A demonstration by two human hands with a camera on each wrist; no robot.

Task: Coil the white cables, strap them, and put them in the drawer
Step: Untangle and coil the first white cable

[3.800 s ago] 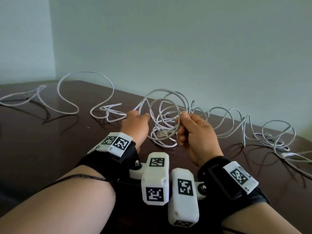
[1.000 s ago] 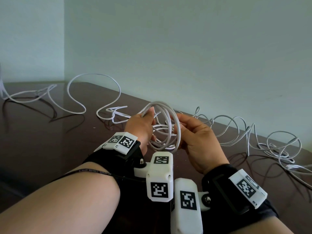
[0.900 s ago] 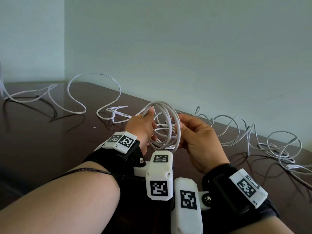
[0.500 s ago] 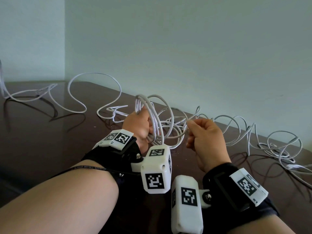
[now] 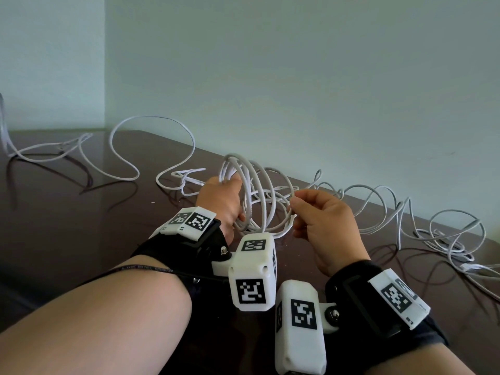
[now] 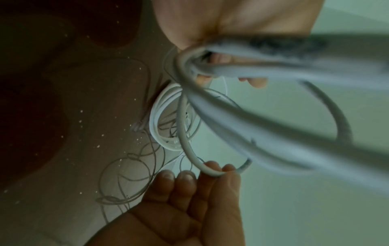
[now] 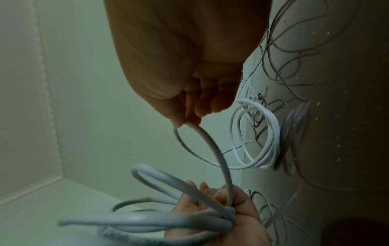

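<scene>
White cable coil (image 5: 244, 196) in L hand (image 5: 220, 201), R hand (image 5: 324, 223) pinching strand

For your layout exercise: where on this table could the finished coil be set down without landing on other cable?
Bare wood lies in front of the left hand, on the dark table below the looping cable. It is crowded along the wall: loose cables tangle right of the right hand, and more lie behind the coil.
</scene>
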